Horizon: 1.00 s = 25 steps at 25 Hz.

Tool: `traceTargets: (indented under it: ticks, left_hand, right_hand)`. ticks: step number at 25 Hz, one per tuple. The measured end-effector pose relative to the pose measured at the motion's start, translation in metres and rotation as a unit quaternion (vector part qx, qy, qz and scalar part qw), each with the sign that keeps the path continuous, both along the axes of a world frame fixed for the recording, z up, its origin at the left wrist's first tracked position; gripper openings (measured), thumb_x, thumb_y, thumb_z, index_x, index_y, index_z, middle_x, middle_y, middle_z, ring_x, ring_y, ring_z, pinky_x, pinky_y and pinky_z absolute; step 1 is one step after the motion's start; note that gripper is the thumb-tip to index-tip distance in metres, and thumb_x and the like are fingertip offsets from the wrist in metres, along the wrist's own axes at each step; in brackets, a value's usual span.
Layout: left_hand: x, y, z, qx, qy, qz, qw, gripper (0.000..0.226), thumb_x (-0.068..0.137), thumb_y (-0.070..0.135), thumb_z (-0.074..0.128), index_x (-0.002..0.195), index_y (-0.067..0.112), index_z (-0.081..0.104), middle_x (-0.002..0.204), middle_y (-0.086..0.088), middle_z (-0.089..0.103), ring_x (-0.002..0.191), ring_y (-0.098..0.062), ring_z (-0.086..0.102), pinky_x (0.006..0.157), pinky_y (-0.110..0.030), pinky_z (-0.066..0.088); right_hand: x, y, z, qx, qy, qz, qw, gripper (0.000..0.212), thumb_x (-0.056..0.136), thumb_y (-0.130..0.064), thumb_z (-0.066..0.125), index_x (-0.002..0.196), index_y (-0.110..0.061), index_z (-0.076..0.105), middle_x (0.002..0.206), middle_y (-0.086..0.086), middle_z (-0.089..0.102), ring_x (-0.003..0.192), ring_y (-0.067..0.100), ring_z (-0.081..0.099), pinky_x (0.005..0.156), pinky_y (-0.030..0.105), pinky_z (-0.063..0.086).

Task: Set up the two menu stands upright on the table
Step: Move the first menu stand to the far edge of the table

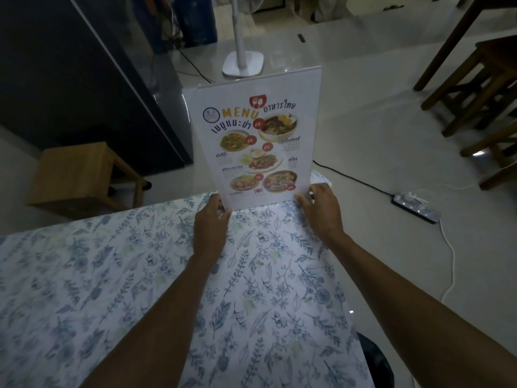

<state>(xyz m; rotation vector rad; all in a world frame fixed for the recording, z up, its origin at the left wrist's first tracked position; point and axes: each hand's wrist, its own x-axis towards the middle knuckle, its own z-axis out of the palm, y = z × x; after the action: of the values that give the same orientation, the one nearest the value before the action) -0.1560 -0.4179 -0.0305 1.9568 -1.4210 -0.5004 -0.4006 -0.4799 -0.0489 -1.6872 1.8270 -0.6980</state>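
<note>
A clear menu stand point(253, 138) with a white printed food menu stands upright near the far corner of the table point(112, 275), which wears a blue floral cloth. My left hand point(211, 225) grips its lower left corner. My right hand point(321, 211) grips its lower right corner. The stand's base is hidden behind my hands. Only one menu stand is in view.
A wooden stool point(84, 177) stands on the floor left of the table, beside a dark cabinet point(84, 79). A white fan base point(243, 63) stands beyond the table. A power strip point(415, 210) and cables lie at right, near dark wooden furniture point(481, 88).
</note>
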Motion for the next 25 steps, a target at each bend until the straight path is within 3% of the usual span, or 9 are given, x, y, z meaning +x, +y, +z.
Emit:
traceTargets:
  ticks: [6, 9, 12, 15, 17, 20, 23, 25]
  left_hand:
    - [0.003, 0.004, -0.001, -0.01, 0.062, 0.039, 0.997, 0.037, 0.084, 0.005, 0.073, 0.119, 0.011, 0.062, 0.108, -0.002, 0.072, 0.095, -0.013, 0.067, 0.082, -0.027, 0.055]
    - [0.011, 0.016, 0.003, 0.014, 0.074, 0.039, 0.996, 0.044, 0.082, 0.002, 0.074, 0.122, 0.012, 0.059, 0.114, -0.003, 0.07, 0.1, -0.014, 0.066, 0.081, -0.015, 0.048]
    - [0.012, 0.035, 0.002, 0.049, 0.022, 0.007, 0.999, 0.042, 0.085, 0.007, 0.07, 0.124, 0.017, 0.057, 0.119, -0.002, 0.068, 0.105, -0.016, 0.064, 0.081, -0.018, 0.046]
    - [0.015, 0.065, -0.006, 0.091, -0.059, -0.05, 0.993, 0.04, 0.095, 0.016, 0.057, 0.134, 0.021, 0.056, 0.139, -0.001, 0.056, 0.127, -0.019, 0.051, 0.102, -0.032, 0.04]
    - [0.018, 0.087, -0.01, 0.099, -0.09, -0.091, 0.987, 0.04, 0.098, 0.017, 0.048, 0.137, 0.021, 0.056, 0.153, 0.001, 0.041, 0.141, -0.018, 0.035, 0.114, -0.038, 0.028]
    - [0.019, 0.131, -0.012, 0.097, -0.122, -0.106, 0.982, 0.042, 0.098, 0.019, 0.05, 0.139, 0.021, 0.054, 0.158, 0.001, 0.033, 0.146, -0.018, 0.027, 0.114, -0.037, 0.027]
    - [0.026, 0.2, -0.014, 0.056, -0.15, -0.132, 0.978, 0.041, 0.097, 0.02, 0.055, 0.138, 0.021, 0.056, 0.156, 0.002, 0.035, 0.144, -0.02, 0.034, 0.108, -0.035, 0.037]
    - [0.037, 0.247, -0.019, 0.038, -0.153, -0.167, 0.973, 0.041, 0.086, 0.018, 0.071, 0.127, 0.021, 0.066, 0.147, -0.001, 0.049, 0.134, -0.021, 0.049, 0.098, -0.031, 0.047]
  right_hand:
    - [0.001, 0.008, 0.002, 0.003, -0.038, -0.037, 0.999, 0.027, 0.089, -0.033, 0.07, 0.105, -0.012, 0.069, 0.106, 0.007, 0.066, 0.094, 0.023, 0.064, 0.083, 0.04, 0.054]
    - [-0.002, 0.018, -0.006, 0.021, -0.008, -0.034, 0.999, 0.033, 0.086, -0.038, 0.07, 0.107, -0.012, 0.069, 0.107, 0.009, 0.066, 0.096, 0.025, 0.064, 0.082, 0.036, 0.051]
    - [-0.006, 0.032, -0.01, 0.055, 0.018, -0.048, 0.997, 0.043, 0.087, -0.044, 0.069, 0.114, -0.011, 0.067, 0.111, 0.01, 0.065, 0.098, 0.026, 0.063, 0.08, 0.033, 0.047]
    - [-0.004, 0.059, -0.004, 0.082, 0.038, -0.056, 0.994, 0.052, 0.087, -0.049, 0.067, 0.122, -0.011, 0.062, 0.118, 0.012, 0.063, 0.107, 0.028, 0.061, 0.084, 0.037, 0.048]
    - [-0.002, 0.082, 0.004, 0.08, 0.102, -0.058, 0.99, 0.054, 0.086, -0.049, 0.067, 0.125, -0.013, 0.06, 0.121, 0.013, 0.062, 0.11, 0.033, 0.059, 0.085, 0.042, 0.051]
    - [0.001, 0.118, 0.012, 0.015, 0.245, -0.02, 0.969, 0.044, 0.083, -0.036, 0.071, 0.118, -0.01, 0.065, 0.121, 0.017, 0.063, 0.104, 0.041, 0.057, 0.08, 0.044, 0.052]
    - [0.015, 0.172, 0.023, 0.017, 0.293, -0.001, 0.956, 0.028, 0.084, -0.025, 0.069, 0.107, -0.009, 0.07, 0.113, 0.018, 0.067, 0.094, 0.042, 0.06, 0.074, 0.043, 0.054]
    - [0.028, 0.215, 0.026, 0.021, 0.309, 0.009, 0.951, 0.026, 0.086, -0.02, 0.068, 0.109, -0.008, 0.069, 0.111, 0.019, 0.068, 0.09, 0.042, 0.062, 0.071, 0.042, 0.054]
